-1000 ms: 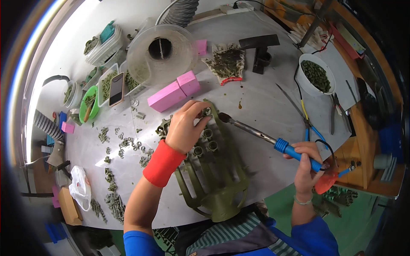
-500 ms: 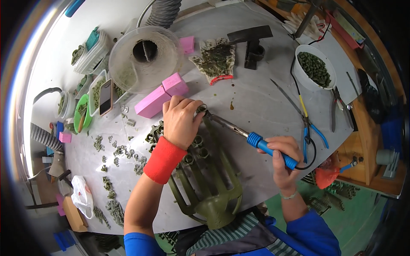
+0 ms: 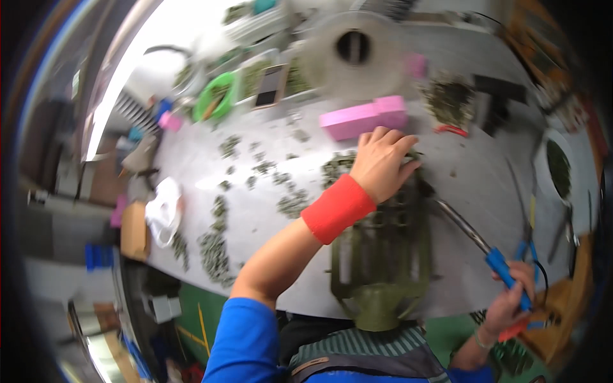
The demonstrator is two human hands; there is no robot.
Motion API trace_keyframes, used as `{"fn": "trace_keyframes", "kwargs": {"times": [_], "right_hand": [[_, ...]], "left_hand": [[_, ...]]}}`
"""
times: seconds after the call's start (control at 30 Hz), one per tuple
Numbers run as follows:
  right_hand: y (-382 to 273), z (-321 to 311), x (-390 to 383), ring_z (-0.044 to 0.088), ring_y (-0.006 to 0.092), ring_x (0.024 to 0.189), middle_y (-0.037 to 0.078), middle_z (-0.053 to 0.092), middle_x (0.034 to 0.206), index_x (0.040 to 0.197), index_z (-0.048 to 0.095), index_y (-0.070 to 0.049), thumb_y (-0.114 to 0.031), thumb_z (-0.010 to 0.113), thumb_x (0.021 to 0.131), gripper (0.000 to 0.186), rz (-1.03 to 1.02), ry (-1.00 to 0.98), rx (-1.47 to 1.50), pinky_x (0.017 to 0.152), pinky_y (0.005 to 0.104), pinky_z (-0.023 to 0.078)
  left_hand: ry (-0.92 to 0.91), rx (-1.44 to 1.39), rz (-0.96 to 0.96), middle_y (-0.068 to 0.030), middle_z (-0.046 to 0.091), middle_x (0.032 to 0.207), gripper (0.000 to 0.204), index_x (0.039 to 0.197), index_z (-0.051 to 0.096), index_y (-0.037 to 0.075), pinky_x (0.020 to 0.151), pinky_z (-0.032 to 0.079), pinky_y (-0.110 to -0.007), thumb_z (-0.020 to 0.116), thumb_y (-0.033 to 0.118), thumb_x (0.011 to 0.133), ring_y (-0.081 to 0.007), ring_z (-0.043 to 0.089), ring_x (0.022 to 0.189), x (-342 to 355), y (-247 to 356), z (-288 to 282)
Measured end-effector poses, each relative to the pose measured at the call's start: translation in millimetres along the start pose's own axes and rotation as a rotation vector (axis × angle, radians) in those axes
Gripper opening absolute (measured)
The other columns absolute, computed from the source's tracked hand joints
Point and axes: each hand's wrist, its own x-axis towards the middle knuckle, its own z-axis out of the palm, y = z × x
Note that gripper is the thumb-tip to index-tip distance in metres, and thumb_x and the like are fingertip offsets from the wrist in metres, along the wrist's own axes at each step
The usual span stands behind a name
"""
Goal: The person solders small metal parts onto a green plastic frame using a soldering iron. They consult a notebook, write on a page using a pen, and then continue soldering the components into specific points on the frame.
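My left hand [image 3: 384,165], in a red wristband, has its fingers curled over the top of an olive-green slotted frame [image 3: 377,300] with small ring-like pieces; what its fingertips grip is hidden. My right hand [image 3: 511,297] grips the blue handle of a soldering-iron-like tool [image 3: 466,230], whose dark tip is beside the frame's upper right. Two pink blocks [image 3: 348,121] sit just beyond my left hand. The picture is blurred, so fine contact is unclear.
Small green pieces [image 3: 214,249], a white bag [image 3: 163,214] and a phone [image 3: 270,86] are to the left. Behind stand tubs, a green bowl [image 3: 203,102] and a clear funnel-like hood [image 3: 319,57]. A soiled glove [image 3: 447,102], long pliers [image 3: 523,249] and a white bucket [image 3: 552,166] lie right.
The whole scene has shifted right in view as the camera turned left, and is now blurred. Both hands keep their hold; the tool's tip appears slightly lower beside the frame.
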Motion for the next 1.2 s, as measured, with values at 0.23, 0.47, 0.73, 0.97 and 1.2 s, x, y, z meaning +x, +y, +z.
{"fn": "trace_keyframes", "kwargs": {"times": [0.23, 0.47, 0.73, 0.97, 1.2], "right_hand": [[5.6, -22.1, -12.5, 0.055, 0.0240, 0.075, 0.020, 0.057, 0.100, 0.097, 0.054, 0.004, -0.017, 0.044, 0.096, 0.023, 0.138, 0.032, 0.078, 0.061, 0.0339, 0.051], [-5.5, -22.6, -15.6, 0.057, 0.0228, 0.076, 0.018, 0.057, 0.102, 0.098, 0.055, 0.003, -0.014, 0.042, 0.098, 0.022, 0.145, 0.052, 0.057, 0.061, 0.0314, 0.053], [-24.7, -8.9, -13.0, 0.059, 0.0231, 0.067, 0.018, 0.059, 0.093, 0.093, 0.057, 0.005, -0.008, 0.044, 0.096, 0.018, 0.069, 0.096, 0.085, 0.059, 0.0331, 0.053], [-39.4, 0.3, -5.3, 0.065, 0.0225, 0.069, 0.019, 0.062, 0.094, 0.093, 0.059, 0.008, -0.003, 0.049, 0.094, 0.014, 0.032, 0.031, 0.099, 0.061, 0.0322, 0.061], [-25.8, 7.0, -4.3, 0.068, 0.0244, 0.077, 0.020, 0.062, 0.098, 0.095, 0.061, 0.008, 0.000, 0.055, 0.092, 0.011, 0.019, -0.030, 0.146, 0.065, 0.0350, 0.064]], "left_hand": [[0.186, 0.303, -0.623, -0.0142, 0.067, 0.086, 0.009, 0.094, 0.066, 0.005, 0.074, 0.053, -0.042, 0.063, 0.005, 0.085, -0.0345, 0.065, 0.080, -129.7, -167.3, -141.6], [0.086, 0.476, -1.391, -0.0122, 0.076, 0.096, 0.029, 0.101, 0.077, 0.009, 0.079, 0.055, -0.037, 0.075, 0.034, 0.087, -0.0277, 0.072, 0.085, -239.7, -233.4, -176.3], [0.417, -0.390, -0.782, -0.0062, 0.067, 0.089, 0.022, 0.110, 0.069, 0.002, 0.070, 0.055, -0.026, 0.073, 0.009, 0.090, -0.0134, 0.068, 0.080, -166.8, -163.7, -141.3], [-0.128, -0.627, -0.251, -0.0082, 0.062, 0.112, 0.034, 0.124, 0.065, 0.003, 0.081, 0.054, -0.028, 0.068, 0.000, 0.090, -0.0167, 0.063, 0.098, -59.8, -1.9, -78.5], [-0.158, -0.214, -0.059, -0.0088, 0.067, 0.100, 0.029, 0.113, 0.069, 0.006, 0.084, 0.051, -0.039, 0.073, 0.008, 0.084, -0.0298, 0.061, 0.094, -19.1, 37.8, -27.9]]}}
